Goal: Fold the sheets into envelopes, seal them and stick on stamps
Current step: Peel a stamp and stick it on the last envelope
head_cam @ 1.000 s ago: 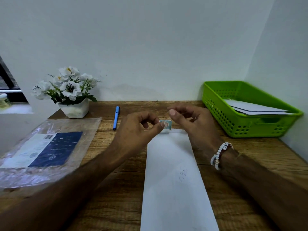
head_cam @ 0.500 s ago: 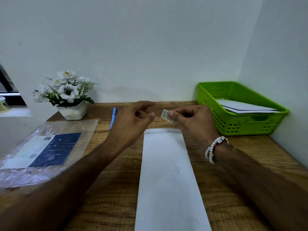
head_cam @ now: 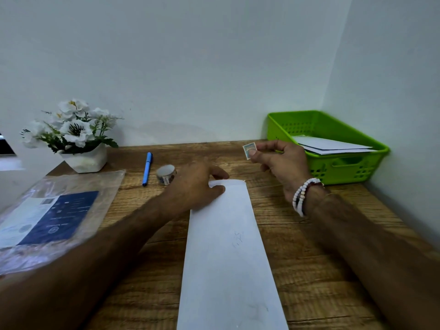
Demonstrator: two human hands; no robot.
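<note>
A long white envelope (head_cam: 228, 253) lies lengthwise on the wooden desk (head_cam: 309, 270), running from the near edge to the middle. My left hand (head_cam: 197, 186) rests on its far left corner with the fingers laid over the paper. My right hand (head_cam: 278, 160) is raised to the right of the envelope's far end and pinches a small blue stamp (head_cam: 249, 150) between thumb and forefinger. A roll of stamps (head_cam: 166, 174) sits on the desk just left of my left hand.
A green plastic basket (head_cam: 342, 167) with white envelopes (head_cam: 331, 146) inside stands at the back right corner. A blue pen (head_cam: 147, 168) lies behind the roll. A white flower pot (head_cam: 81, 148) is at the back left; a plastic packet (head_cam: 50, 217) lies on the left.
My left hand let go of the roll, now on the desk, and came down onto the envelope's far corner. My right hand moved right and up with the torn-off stamp.
</note>
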